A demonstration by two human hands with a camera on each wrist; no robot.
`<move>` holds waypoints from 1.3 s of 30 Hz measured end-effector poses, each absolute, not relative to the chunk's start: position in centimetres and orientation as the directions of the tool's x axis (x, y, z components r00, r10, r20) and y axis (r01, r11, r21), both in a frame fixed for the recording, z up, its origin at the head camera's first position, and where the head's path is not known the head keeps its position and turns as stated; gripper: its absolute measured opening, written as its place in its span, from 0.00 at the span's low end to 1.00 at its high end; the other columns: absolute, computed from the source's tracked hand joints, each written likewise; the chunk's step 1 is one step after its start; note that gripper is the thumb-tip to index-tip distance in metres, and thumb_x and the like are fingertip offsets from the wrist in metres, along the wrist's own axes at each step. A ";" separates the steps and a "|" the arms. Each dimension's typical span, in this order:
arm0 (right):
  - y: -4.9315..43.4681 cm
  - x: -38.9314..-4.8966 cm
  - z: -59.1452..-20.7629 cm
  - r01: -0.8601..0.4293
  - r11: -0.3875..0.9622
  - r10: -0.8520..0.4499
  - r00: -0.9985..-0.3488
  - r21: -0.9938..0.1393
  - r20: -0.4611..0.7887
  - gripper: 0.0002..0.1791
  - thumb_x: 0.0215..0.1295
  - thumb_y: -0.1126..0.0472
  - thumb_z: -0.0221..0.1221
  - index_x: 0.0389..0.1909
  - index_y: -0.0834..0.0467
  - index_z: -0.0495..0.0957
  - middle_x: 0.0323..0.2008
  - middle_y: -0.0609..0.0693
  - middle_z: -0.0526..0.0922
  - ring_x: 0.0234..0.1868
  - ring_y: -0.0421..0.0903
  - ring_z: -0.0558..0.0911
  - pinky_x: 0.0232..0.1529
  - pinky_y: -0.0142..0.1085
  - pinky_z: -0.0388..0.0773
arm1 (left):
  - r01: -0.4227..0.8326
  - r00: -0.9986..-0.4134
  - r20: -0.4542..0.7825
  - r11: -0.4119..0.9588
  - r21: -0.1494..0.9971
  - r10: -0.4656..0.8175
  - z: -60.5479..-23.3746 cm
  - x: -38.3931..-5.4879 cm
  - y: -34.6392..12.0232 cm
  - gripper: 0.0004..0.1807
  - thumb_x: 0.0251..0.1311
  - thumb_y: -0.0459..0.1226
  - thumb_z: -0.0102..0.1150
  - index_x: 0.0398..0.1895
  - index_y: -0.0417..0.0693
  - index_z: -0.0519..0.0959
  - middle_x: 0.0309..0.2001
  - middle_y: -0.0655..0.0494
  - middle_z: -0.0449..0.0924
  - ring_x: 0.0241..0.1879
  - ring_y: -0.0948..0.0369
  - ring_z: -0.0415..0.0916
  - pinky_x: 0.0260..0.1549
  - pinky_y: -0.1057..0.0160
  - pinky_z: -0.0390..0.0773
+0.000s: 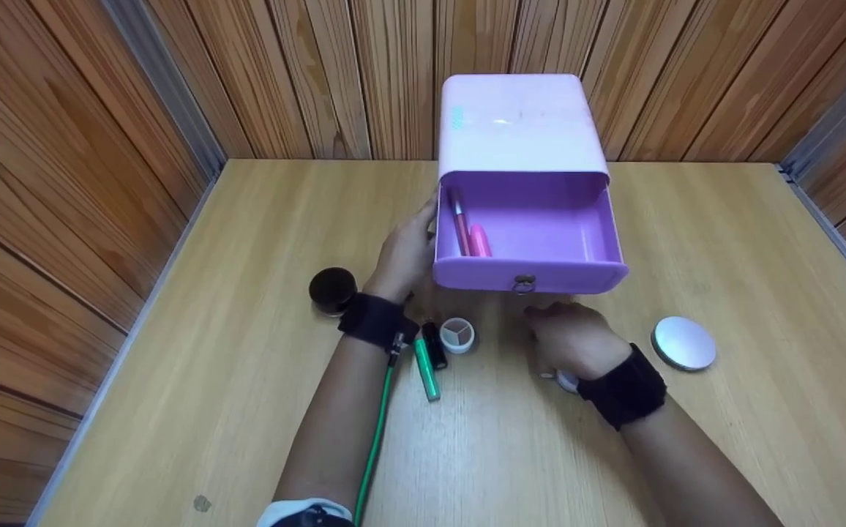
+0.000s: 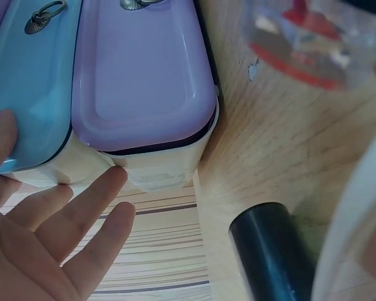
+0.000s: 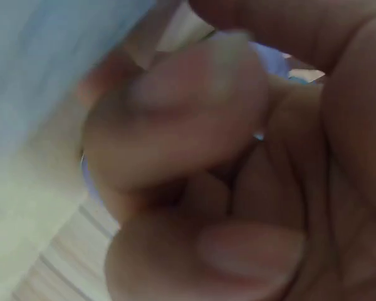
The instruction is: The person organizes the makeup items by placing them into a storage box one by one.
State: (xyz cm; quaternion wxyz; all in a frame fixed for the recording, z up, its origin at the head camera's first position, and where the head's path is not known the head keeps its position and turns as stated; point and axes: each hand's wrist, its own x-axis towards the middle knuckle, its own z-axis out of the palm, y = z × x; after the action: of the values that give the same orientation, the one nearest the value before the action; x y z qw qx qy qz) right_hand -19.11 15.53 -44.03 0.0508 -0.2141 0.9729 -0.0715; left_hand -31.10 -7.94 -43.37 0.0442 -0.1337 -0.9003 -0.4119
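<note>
A pink drawer box (image 1: 522, 124) stands at the back of the table, its top purple drawer (image 1: 530, 277) pulled out. Inside that drawer lie a slim tube with a silvery end (image 1: 460, 223) and a bright pink stick (image 1: 478, 240). My left hand (image 1: 405, 256) rests against the box's left side. In the left wrist view its fingers are spread and the thumb touches a blue drawer front (image 2: 34, 94). My right hand (image 1: 577, 340) is in front of the box, below the drawer's ring handle (image 1: 524, 284). Its fingers (image 3: 188, 119) are curled, with nothing seen between them.
Near my left wrist are a black round jar (image 1: 333, 290), a green tube (image 1: 427, 369), a black tube (image 1: 434, 345) and a small three-part pot (image 1: 457, 334). A silvery round case (image 1: 684, 342) lies at the right. A pale round thing (image 1: 566, 380) is partly hidden under my right wrist.
</note>
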 end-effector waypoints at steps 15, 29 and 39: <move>12.9 -16.0 -40.2 -0.697 0.662 -0.710 -0.701 -0.275 0.067 0.08 0.64 0.62 0.59 0.42 0.50 0.79 0.21 0.38 0.73 0.18 0.35 0.69 0.18 0.30 0.68 | 0.283 -0.959 0.192 0.622 0.730 0.211 -43.4 -31.1 -7.8 0.35 0.70 0.37 0.54 0.75 0.69 0.55 0.68 0.58 0.66 0.51 0.57 0.79 0.54 0.57 0.74; 15.2 -13.8 -34.6 -0.810 0.203 -0.722 -0.504 -0.550 0.475 0.27 0.61 0.72 0.62 0.62 0.58 0.72 0.30 0.41 0.76 0.25 0.34 0.74 0.23 0.26 0.73 | 0.323 -0.946 0.235 0.638 0.699 0.222 -43.5 -31.2 -8.1 0.34 0.69 0.33 0.53 0.75 0.65 0.57 0.68 0.55 0.67 0.56 0.56 0.76 0.55 0.59 0.74; 16.3 -14.0 -33.8 -0.550 -0.127 -0.481 -0.693 -0.825 0.536 0.26 0.61 0.81 0.51 0.61 0.68 0.67 0.38 0.61 0.82 0.33 0.49 0.82 0.26 0.35 0.80 | 0.341 -0.940 0.252 0.618 0.708 0.229 -43.7 -31.3 -8.1 0.35 0.69 0.32 0.53 0.75 0.65 0.57 0.68 0.54 0.67 0.56 0.55 0.76 0.54 0.60 0.75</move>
State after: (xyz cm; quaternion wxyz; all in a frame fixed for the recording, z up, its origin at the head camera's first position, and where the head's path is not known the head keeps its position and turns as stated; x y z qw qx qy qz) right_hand -14.05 16.27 -33.78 -0.0268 -0.3907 0.6600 -0.6411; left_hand -31.25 -8.11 -43.68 0.0686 -0.1587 -0.8969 -0.4071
